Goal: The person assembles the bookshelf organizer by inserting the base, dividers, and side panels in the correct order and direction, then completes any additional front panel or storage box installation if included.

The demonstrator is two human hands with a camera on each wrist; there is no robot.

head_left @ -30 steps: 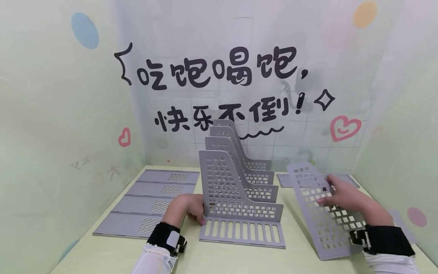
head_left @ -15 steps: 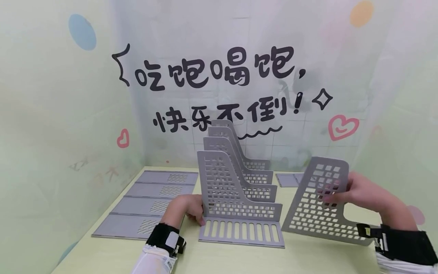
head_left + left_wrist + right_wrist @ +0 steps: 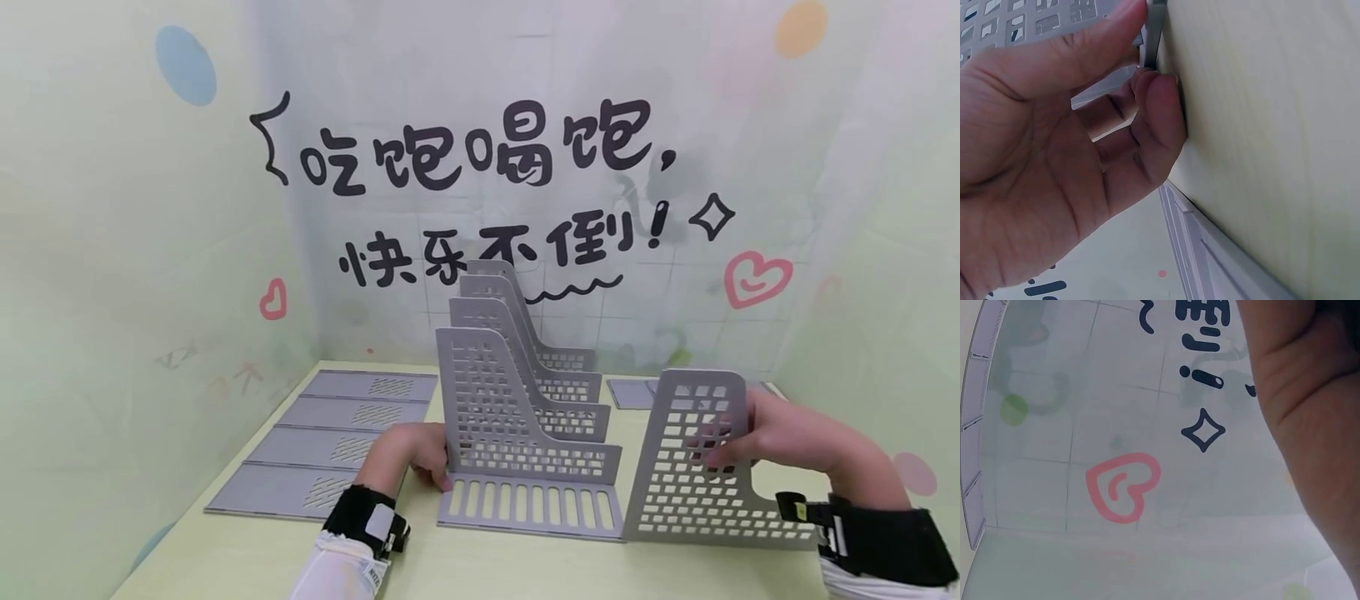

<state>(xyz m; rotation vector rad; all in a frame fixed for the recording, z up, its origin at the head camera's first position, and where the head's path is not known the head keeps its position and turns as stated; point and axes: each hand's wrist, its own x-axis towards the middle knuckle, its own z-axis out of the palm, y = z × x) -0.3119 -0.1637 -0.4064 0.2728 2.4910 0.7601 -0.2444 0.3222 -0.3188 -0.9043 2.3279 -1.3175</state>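
Observation:
Several grey perforated side panels stand upright in a row on a slotted base; the front panel [image 3: 495, 408] is nearest, with the slotted base strip [image 3: 531, 507] before it. My left hand [image 3: 420, 454] pinches the base's left edge; in the left wrist view the thumb and curled fingers of the hand [image 3: 1072, 119] meet at that grey edge. At the right, my right hand [image 3: 795, 433] grips a loose perforated panel [image 3: 675, 467], held upright with its lower left corner at the base's right front corner. Only part of the right hand [image 3: 1304, 412] shows in the right wrist view.
Grey flat panels [image 3: 262, 492] with slanted slots lie side by side on the left of the table [image 3: 480, 575]. Another flat grey piece [image 3: 630, 393] lies at the back right. Printed curtains stand behind and at both sides.
The loose panel has turned from a tilted pose to upright, its low end now to the right, and has come left to the base's corner with my right hand. My left hand stays at the base.

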